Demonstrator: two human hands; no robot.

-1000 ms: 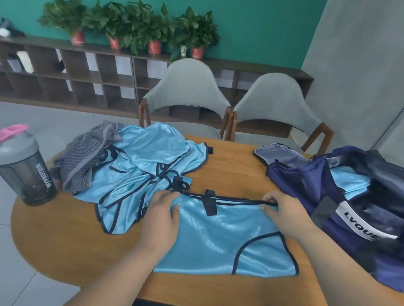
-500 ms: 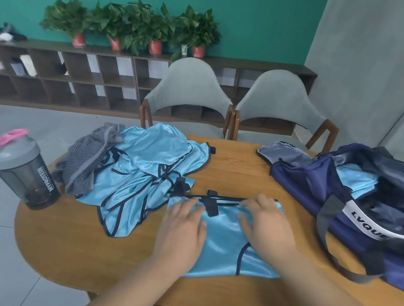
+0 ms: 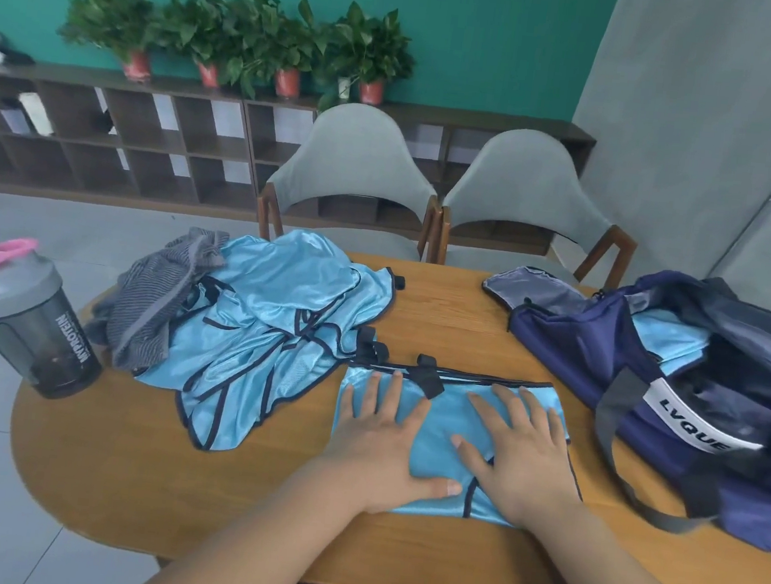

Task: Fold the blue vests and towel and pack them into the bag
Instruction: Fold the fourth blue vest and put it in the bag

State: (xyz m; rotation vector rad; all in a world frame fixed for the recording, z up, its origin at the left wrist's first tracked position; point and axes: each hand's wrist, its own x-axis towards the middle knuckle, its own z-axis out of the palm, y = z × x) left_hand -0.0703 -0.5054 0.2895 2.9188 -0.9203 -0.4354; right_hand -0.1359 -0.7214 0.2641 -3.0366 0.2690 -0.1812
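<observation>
Left hand: left hand (image 3: 382,439) lies flat with fingers spread, pressing the left half of the folded vest (image 3: 446,441).
Right hand: right hand (image 3: 523,453) lies flat too, fingers spread, on the right half.
Folded vest: near the middle of the table (image 3: 118,463), between both palms.
Vest pile: unfolded blue vests (image 3: 276,318) lie heaped to the far left.
Towel: grey striped towel (image 3: 154,301) touches the pile's left side.
Bag: navy bag (image 3: 676,403) stands open at the right, blue fabric inside.
Bottle: shaker bottle (image 3: 32,326) stands at the left edge.
</observation>
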